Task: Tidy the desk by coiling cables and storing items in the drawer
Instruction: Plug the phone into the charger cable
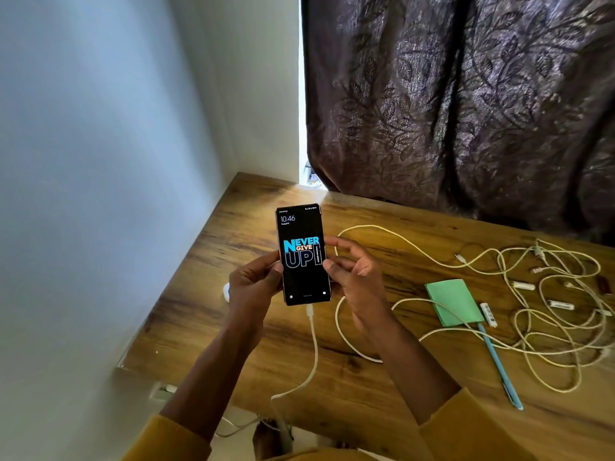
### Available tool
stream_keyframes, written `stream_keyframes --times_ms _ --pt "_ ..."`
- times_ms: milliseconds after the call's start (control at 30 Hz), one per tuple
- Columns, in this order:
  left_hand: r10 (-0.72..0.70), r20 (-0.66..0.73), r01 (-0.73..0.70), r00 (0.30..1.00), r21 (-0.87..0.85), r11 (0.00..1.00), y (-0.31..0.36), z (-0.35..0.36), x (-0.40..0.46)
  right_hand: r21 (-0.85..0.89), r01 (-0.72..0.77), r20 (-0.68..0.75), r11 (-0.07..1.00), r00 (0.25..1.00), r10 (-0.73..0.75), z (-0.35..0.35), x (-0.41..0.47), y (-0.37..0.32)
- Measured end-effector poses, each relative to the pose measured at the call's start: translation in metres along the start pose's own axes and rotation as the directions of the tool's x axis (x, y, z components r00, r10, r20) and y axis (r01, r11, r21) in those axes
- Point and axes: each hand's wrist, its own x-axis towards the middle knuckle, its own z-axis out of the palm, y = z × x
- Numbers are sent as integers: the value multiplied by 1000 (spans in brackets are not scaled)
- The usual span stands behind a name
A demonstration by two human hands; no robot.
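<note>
With both hands, left hand [254, 284] and right hand [352, 274], pinching the lit black smartphone [303, 256] at frame centre, I'd steady it and pull the white charging cable [312, 354] plug straight out.

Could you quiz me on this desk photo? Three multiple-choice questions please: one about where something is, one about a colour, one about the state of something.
1. Where does the green pad lie?
A. on the desk, right of the phone
B. under the phone
C. against the wall on the left

2. What colour is the pen?
A. red
B. light blue
C. black

3. What state is the phone in?
A. screen dark, lying flat
B. screen lit, cable plugged in
C. screen lit, no cable

Answers:
1 A: the pad rests on the desk to the right of the phone, among the white cables.
2 B: its barrel is pale blue.
3 B: the screen shows 10:46, and a white charging cable hangs from its bottom edge, while the left hand and right hand hold it.
</note>
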Motion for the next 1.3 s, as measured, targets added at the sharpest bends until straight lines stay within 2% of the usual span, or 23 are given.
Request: stream_keyframes --times_ms 600,833,1067,1200,1300 --pt "-47 2 47 999 -26 999 -7 -5 9 -16 -59 -10 998 998 59 1 13 12" --pt "-57 -21 56 998 -41 998 -12 -8 12 -53 -56 56 997 997 59 1 20 27" --pt "-98 -62 99 993 3 995 -31 -14 16 -239 -84 86 967 991 107 -2 23 52" --pt "-136 -144 154 980 124 980 -51 -15 19 -408 -103 68 907 987 143 -2 23 67" --pt "-188 -172 214 967 153 965 -65 -15 21 -529 -97 61 843 987 152 -3 24 76"
